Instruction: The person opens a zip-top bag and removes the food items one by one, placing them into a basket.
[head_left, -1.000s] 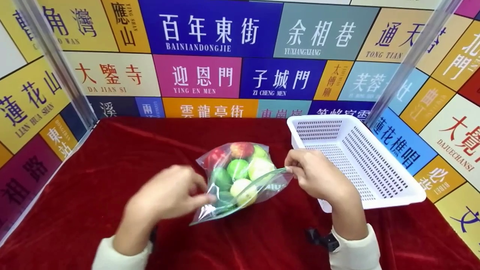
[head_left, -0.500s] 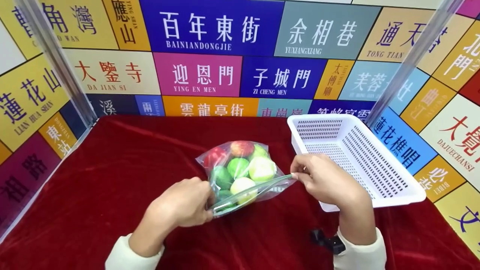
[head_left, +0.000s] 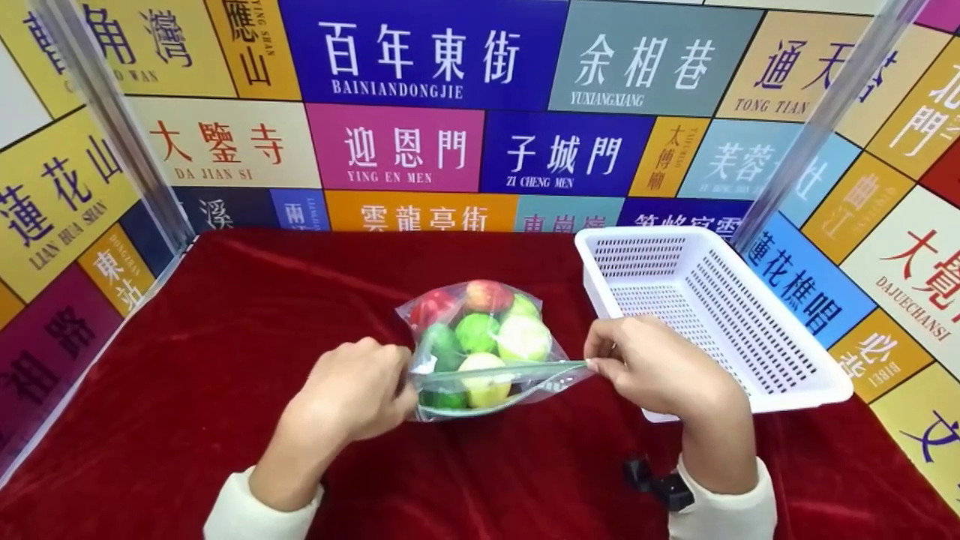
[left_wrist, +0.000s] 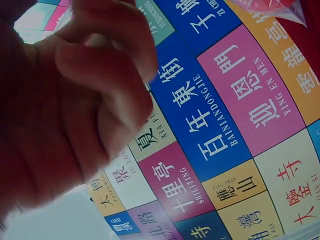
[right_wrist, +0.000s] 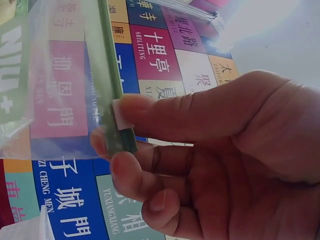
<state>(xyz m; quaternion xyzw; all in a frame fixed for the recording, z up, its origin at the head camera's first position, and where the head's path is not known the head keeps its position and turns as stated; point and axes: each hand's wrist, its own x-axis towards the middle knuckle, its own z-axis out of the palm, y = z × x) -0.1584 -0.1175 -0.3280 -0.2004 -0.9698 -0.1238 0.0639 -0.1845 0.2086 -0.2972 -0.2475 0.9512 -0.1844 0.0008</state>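
A clear zip bag (head_left: 555, 375) filled with several fruits lies on the red cloth in the head view. Inside show a red-yellow fruit (head_left: 487, 297), a round green one (head_left: 478, 333) and a pale yellow one (head_left: 486, 380). My left hand (head_left: 356, 386) holds the left end of the bag's mouth with curled fingers; the left wrist view shows those fingers bent, their grip hidden. At the opposite end my right hand (head_left: 660, 367) pinches the bag's corner. In the right wrist view its thumb presses a small white slider (right_wrist: 120, 115) on the green zip strip (right_wrist: 102, 65).
A white perforated plastic basket (head_left: 814, 360) stands to the right, just behind my right hand. Dark red velvet cloth (head_left: 187, 375) covers the table. Panels with printed place names (head_left: 394, 150) wall the back and sides, with clear posts (head_left: 127, 142) at the corners.
My left hand moved in and took hold of the bag's left mouth corner, then raised it slightly away from me. My right hand shifted a little right and nearer, keeping its pinch. The mouth now lies more level.
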